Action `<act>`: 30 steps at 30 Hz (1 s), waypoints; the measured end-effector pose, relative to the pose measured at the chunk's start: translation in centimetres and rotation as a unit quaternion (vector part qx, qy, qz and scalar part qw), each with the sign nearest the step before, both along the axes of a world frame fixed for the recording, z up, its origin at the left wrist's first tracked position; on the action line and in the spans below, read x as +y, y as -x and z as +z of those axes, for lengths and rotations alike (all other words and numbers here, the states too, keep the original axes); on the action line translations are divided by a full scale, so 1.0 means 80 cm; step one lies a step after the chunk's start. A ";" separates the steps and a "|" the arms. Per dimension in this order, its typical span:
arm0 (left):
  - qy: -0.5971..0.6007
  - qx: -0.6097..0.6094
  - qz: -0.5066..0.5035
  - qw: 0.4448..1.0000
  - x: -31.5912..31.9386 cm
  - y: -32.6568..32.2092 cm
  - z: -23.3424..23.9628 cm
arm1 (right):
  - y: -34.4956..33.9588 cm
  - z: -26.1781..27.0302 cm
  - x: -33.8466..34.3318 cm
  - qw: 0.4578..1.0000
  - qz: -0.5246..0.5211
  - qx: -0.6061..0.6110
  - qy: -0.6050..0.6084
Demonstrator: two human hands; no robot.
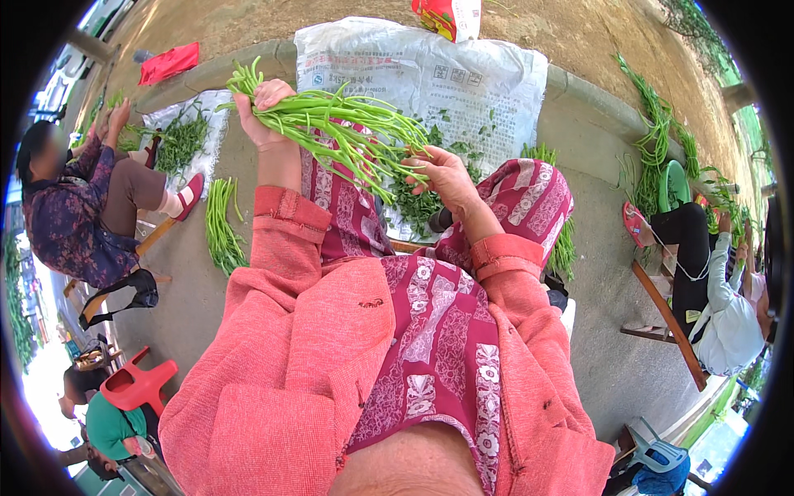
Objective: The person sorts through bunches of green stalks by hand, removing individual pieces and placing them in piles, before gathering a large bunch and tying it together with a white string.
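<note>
A bundle of long green leafy-vegetable stems (347,121) is gripped near one end by my left hand (263,111), with short ends poking out above the fist. At the bundle's other end, my right hand (443,177) pinches thin stem tips between thumb and fingers. Torn green leaves (415,208) lie in a heap below, between my knees, on a white woven plastic sack (422,80) spread over the ground. More stems (222,226) lie on the pavement at the left, and another bunch (563,248) is partly hidden behind my right knee.
A low concrete kerb (577,93) runs behind the sack, with a red and white bag (456,18) beyond. Seated people are at both sides. The left one sits by a leaf-covered sheet (214,124); at right are a green basin (673,186) and long stems (654,136). A red plastic stool (139,381) is lower left.
</note>
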State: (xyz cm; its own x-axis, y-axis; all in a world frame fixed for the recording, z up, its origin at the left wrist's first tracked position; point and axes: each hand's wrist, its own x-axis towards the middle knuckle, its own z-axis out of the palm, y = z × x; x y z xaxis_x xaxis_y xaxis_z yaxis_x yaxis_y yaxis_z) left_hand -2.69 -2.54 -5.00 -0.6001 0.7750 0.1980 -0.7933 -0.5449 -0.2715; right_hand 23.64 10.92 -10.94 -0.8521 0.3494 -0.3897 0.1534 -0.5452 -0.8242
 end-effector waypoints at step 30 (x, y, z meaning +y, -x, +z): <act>-0.178 0.104 -0.025 0.978 -0.002 -0.033 0.031 | -0.042 -0.006 0.053 0.892 -0.251 0.002 -0.376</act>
